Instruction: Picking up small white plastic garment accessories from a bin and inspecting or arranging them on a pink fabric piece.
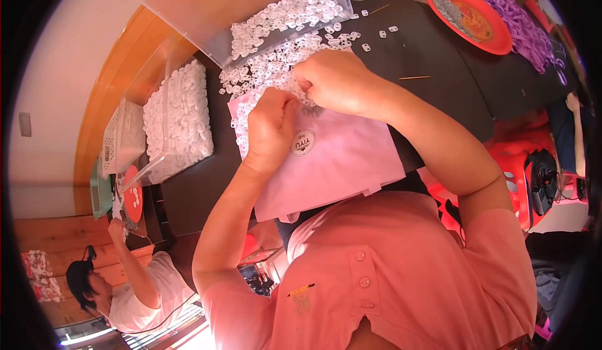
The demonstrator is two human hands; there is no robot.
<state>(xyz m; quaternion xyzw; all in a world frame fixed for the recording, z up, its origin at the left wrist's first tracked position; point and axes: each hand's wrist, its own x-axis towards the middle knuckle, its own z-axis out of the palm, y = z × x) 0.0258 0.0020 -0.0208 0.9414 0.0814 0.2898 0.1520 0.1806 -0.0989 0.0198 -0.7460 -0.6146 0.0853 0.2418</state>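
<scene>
Close together over the top part of a pink cloth bag (338, 168), my two hands are both closed. My left hand (271, 124) has its thumb and fingers pressed together, facing the right one. My right hand (337, 80) is curled in a pinch just up and to the right of it. Whatever sits between the fingertips is hidden or too small to name. Loose white plastic pieces (269, 65) with small holes lie spread around and beyond my hands, some on the bag. A small grey clump (311, 110) shows on the bag below my right hand.
Beyond the pieces lies a clear plastic box (194, 11), tipped, with more white pieces inside. Left stands a tub filled with white pieces (182, 115). Far right are a red plate (498, 45) of small metal parts and a purple heap (523, 33). A co-worker (144, 293) sits lower left.
</scene>
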